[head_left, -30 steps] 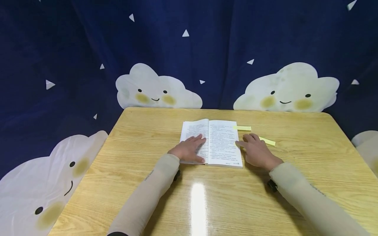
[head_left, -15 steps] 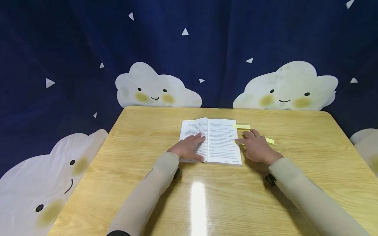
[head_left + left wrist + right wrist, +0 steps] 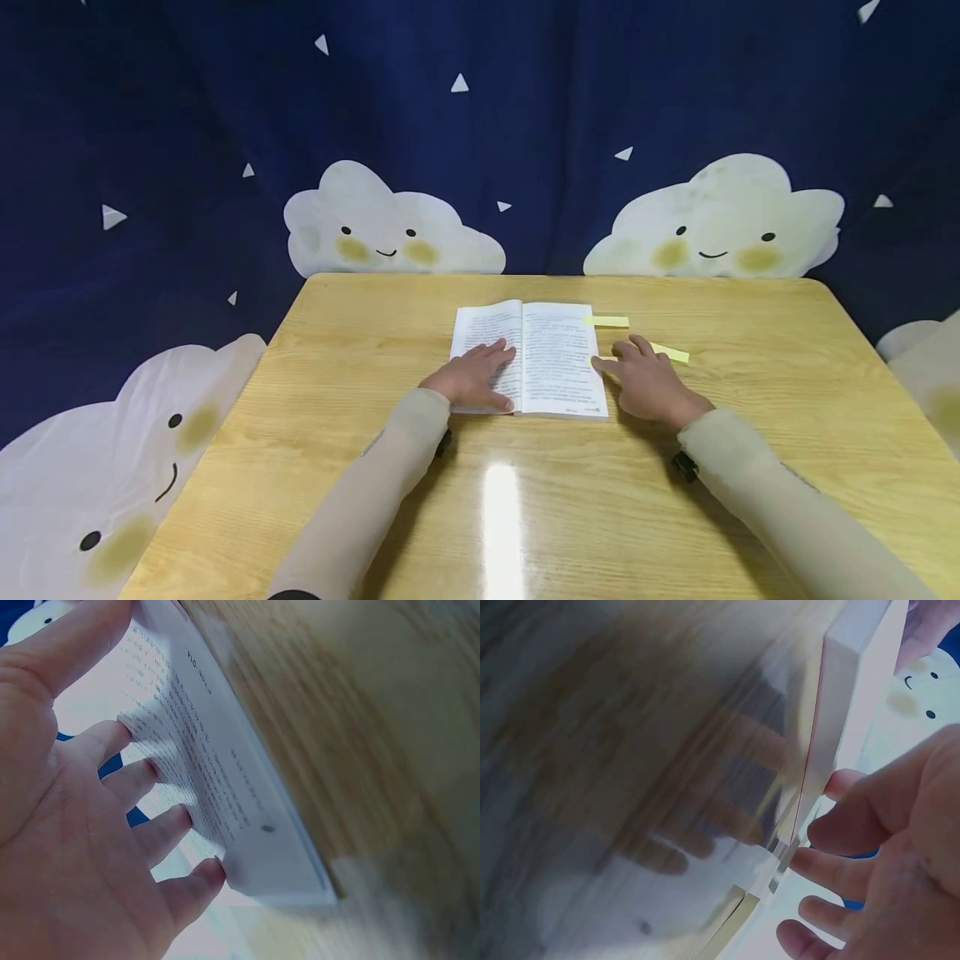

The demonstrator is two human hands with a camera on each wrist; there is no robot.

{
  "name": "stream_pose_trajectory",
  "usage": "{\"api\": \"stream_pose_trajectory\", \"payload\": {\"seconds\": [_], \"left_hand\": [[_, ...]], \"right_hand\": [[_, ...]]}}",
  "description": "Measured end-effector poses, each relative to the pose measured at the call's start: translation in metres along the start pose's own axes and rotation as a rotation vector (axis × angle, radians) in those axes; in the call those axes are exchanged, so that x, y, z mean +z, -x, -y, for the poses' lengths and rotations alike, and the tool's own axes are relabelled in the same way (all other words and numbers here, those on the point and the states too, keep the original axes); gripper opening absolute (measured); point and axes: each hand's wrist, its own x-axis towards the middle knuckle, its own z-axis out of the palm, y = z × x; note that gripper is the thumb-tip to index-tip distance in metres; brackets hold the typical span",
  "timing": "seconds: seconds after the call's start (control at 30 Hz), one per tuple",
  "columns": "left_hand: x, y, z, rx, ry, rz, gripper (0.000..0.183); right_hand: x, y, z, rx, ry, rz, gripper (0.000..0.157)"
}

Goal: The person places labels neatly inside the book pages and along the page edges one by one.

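Note:
An open book with printed pages lies on the wooden table. My left hand rests on its left page, fingers spread; the left wrist view shows that palm and the fingertips on the print. At the right page's outer edge, the index finger of my right hand touches a small bit of yellow. In the right wrist view the thumb is beside the book's edge, apart from the index fingertip. A yellow sticky strip juts from the right page higher up.
Another yellow strip lies on the table, just beyond my right hand and partly covered by it. A dark blue curtain with smiling clouds hangs behind the table's far edge.
The head view has shifted slightly, so the scene sits a little further left. My left hand stays on the left page, and my right index finger stays at the right page's edge.

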Motion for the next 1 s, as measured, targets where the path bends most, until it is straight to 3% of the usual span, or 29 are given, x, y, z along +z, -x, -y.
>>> {"api": "stream_pose_trajectory", "payload": {"seconds": [0.23, 0.43, 0.7, 0.9, 1.0], "left_hand": [[0.002, 0.001, 0.0, 0.007, 0.012, -0.003, 0.094], [0.005, 0.0, -0.001, -0.01, 0.022, 0.008, 0.094], [-0.001, -0.003, -0.001, -0.001, -0.011, -0.005, 0.096], [-0.003, -0.002, 0.003, -0.006, -0.01, -0.002, 0.096], [0.0, -0.002, 0.004, -0.005, 0.0, 0.001, 0.096]], "right_hand": [[0.007, 0.008, 0.0, -0.026, -0.002, -0.047, 0.051], [0.006, 0.01, 0.003, -0.031, 0.007, -0.034, 0.059], [-0.005, -0.001, 0.008, 0.017, 0.032, 0.009, 0.053], [-0.016, 0.0, 0.011, 0.016, -0.046, 0.149, 0.057], [-0.017, 0.0, 0.012, 0.025, -0.063, 0.161, 0.058]]}}
